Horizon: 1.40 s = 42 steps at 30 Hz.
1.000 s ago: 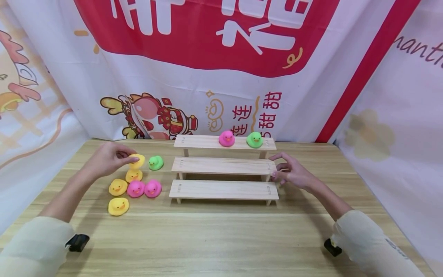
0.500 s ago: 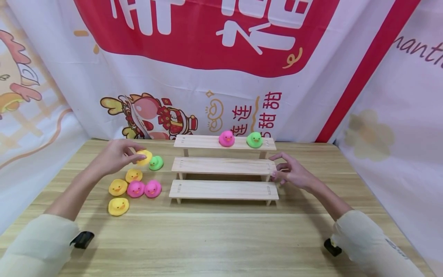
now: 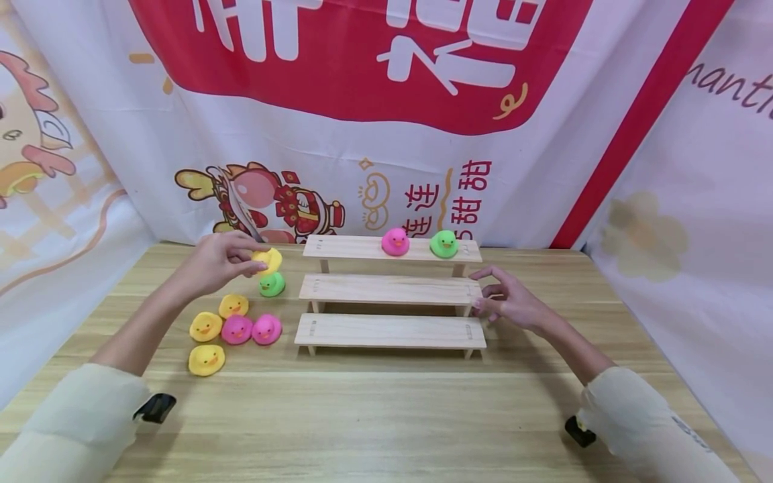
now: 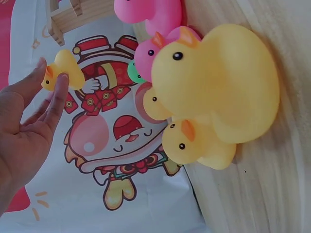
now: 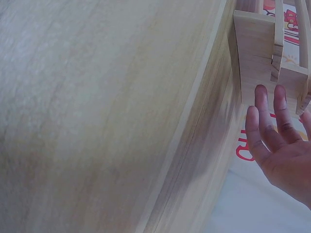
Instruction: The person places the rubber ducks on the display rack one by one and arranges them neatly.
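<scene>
Carried right and toward the far side over the last second, a yellow duck [image 3: 269, 259] now hangs in the air at the far edge of the green duck [image 3: 272, 284], where before it was above the small yellow duck [image 3: 234, 306]. The left hand [image 3: 214, 263] pinches it between thumb and fingertips; the left wrist view shows the duck's body held from both sides, its beak toward the palm. The right hand [image 3: 510, 298] is where it was, at the right end of the wooden stand [image 3: 389, 289], level with the middle tier. Its fingers are extended and spread a little; whether the tips press on the wood or lie just beside it is hard to tell.

Left of the stand, on the wood-grain table [image 3: 374, 416], two pink ducks [image 3: 266, 329] sit side by side. Another yellow duck [image 3: 206, 327] sits just left of them, and a further one [image 3: 207, 360] lies nearer still. The stand has three tiers, rising toward the far side. On its top tier, right of the middle, stand a pink duck [image 3: 395, 242] and, farther right, a second green duck [image 3: 445, 243]. Behind hangs a white cloth [image 3: 290, 147] printed with red and cartoon figures.
</scene>
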### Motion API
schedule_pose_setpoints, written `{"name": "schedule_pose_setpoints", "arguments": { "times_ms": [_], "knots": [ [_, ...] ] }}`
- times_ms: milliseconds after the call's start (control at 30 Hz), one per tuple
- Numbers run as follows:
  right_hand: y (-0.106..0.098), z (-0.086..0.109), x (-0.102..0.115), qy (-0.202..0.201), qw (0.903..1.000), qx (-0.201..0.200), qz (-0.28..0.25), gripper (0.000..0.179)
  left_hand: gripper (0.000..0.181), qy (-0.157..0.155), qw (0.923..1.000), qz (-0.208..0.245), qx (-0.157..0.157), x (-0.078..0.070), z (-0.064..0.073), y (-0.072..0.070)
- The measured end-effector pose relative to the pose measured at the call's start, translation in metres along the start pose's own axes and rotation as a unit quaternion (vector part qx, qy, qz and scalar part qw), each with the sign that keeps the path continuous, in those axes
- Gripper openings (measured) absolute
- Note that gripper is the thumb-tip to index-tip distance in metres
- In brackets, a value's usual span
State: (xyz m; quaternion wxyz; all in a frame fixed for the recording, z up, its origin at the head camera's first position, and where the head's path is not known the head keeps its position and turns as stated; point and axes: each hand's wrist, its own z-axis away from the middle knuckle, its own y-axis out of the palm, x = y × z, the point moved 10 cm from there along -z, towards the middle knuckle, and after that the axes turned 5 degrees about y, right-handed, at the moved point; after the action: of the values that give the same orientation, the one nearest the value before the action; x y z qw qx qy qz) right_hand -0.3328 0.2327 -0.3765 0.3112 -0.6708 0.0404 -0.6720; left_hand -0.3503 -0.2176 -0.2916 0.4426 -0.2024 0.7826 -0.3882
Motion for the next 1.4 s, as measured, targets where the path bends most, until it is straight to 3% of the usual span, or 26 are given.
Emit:
{"name": "schedule_pose_setpoints", "arguments": {
  "times_ms": [400, 567, 767, 1167, 1400],
  "knots": [
    [0.000, 0.000, 0.000, 0.001, 1.0000, 0.002, -0.004, 0.048, 0.031, -0.002, 0.9995, 0.032, 0.000, -0.014, -0.011, 0.004],
    [0.000, 0.001, 0.000, 0.000, 1.0000, 0.002, -0.006, 0.049, 0.027, 0.017, 0.9994, 0.031, -0.002, -0.022, -0.014, 0.006],
    [-0.001, 0.000, 0.000, 0.000, 1.0000, 0.001, -0.001, 0.049, 0.027, 0.017, 0.9996, 0.022, 0.007, -0.027, -0.017, 0.010],
    [-0.001, -0.001, -0.003, 0.003, 1.0000, 0.001, -0.004, 0.050, 0.031, 0.057, 0.9979, 0.016, -0.026, -0.044, -0.028, -0.001],
    [0.000, 0.000, -0.003, 0.004, 1.0000, 0.001, -0.007, 0.051, 0.028, 0.049, 0.9984, 0.011, -0.027, -0.053, -0.034, -0.002]
  ]
}}
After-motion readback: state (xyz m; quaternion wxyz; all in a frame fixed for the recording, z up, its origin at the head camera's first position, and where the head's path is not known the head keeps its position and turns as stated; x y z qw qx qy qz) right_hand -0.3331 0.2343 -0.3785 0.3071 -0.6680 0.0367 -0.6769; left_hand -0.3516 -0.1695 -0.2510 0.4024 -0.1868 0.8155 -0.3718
